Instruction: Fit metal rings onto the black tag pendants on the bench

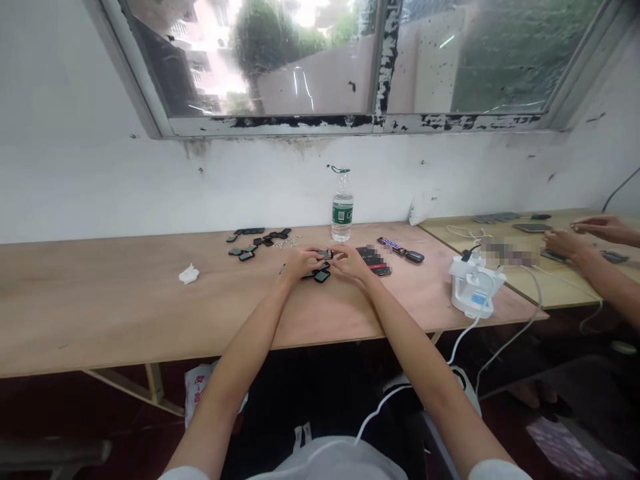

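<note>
My left hand (303, 263) and my right hand (351, 261) meet over the wooden table (150, 293), fingers closed from both sides on a small dark square piece (326, 254). It looks like a little black case with a grey face; its exact kind is too small to tell. Just below the fingers lie similar black-rimmed pieces (322, 275), partly covered by my left hand. More black pieces (246, 255) lie loose beyond my left hand, some in a row near the wall. Beside them are tiny pale bits (287, 243). A dark phone-like slab (374, 260), partly blurred out, lies beside my right hand.
A water bottle (342, 217) stands near the wall. Right of it lie a wrapped snack bar (391, 245) and a dark oval object (414, 257). A white power strip (473, 293) trails cables. Crumpled tissue (189, 274) lies left. Another person's hands (567, 243) work at the right table.
</note>
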The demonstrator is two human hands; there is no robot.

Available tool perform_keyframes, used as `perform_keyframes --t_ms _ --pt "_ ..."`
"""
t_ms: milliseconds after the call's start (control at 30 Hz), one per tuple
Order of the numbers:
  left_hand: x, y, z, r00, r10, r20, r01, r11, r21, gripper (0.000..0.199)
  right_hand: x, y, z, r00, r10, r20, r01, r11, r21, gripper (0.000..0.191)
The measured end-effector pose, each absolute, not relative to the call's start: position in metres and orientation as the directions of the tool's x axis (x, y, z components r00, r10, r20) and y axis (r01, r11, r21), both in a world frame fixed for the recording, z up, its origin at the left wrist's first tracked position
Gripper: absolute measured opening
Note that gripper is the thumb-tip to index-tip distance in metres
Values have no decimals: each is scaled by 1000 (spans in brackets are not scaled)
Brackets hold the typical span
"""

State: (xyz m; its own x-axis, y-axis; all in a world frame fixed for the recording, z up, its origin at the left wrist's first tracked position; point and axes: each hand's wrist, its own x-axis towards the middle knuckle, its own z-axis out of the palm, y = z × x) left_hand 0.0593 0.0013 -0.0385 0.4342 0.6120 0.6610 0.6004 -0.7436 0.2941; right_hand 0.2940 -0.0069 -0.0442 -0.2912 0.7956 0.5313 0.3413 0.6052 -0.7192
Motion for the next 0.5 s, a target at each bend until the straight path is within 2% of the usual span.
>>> perform_keyframes --t_ms 133,333,400,500 --pt "58 4 -39 441 574 690 568 -774 280 9 294 1 -52 -285 792 540 304 609 -733 39" --pt "58 4 -39 432 556 710 549 -787 282 8 293 10 -61 -312 711 630 262 702 -662 30" --pt "59 3 -38 398 590 702 577 -756 309 7 296 12 -60 -301 716 630 295 698 -652 33" --pt "57 2 -35 263 677 687 690 -630 356 5 311 16 -56 -166 779 604 440 607 -662 43"
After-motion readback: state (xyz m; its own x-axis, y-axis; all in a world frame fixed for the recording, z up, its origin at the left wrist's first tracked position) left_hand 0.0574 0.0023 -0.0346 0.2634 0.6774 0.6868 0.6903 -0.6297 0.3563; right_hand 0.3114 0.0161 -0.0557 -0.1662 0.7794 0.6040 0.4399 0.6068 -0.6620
